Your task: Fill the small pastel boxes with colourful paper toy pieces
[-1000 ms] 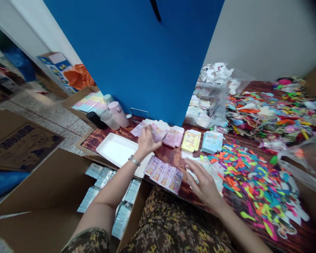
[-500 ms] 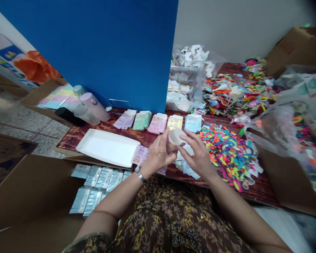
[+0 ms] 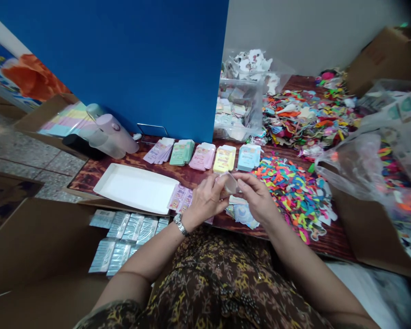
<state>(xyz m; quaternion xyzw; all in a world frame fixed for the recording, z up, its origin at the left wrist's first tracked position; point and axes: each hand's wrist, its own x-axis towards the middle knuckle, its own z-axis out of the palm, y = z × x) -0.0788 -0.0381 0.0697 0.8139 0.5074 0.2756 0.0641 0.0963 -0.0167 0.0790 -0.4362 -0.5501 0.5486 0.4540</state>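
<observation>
Over the table's front part, my left hand [image 3: 205, 197] is closed around a small paper box [image 3: 230, 184], its pale inside facing up. My right hand [image 3: 256, 196] pinches the right edge of the same box with thumb and fingers. The box's printed outside is mostly covered by my fingers. Beneath my hands lie light blue printed cards [image 3: 244, 214]. Purple printed packs [image 3: 180, 199] sit left of my left wrist. Behind the hands stands a row of flat boxes: purple [image 3: 158, 151], green [image 3: 181, 152], pink [image 3: 202, 156], yellow [image 3: 224, 158] and blue [image 3: 249, 158].
A white tray [image 3: 133, 188] rests at the left. Colourful small plastic pieces [image 3: 291, 192] are heaped at the right. Bottles [image 3: 113, 130] stand at the back left, near a blue panel [image 3: 140, 64]. A carton [image 3: 30, 237] with wrapped blue packs [image 3: 119, 237] is below left.
My right hand has turned and come lower onto the box's right edge. The box has tilted, and its opening shows less. The whole view has shifted slightly.
</observation>
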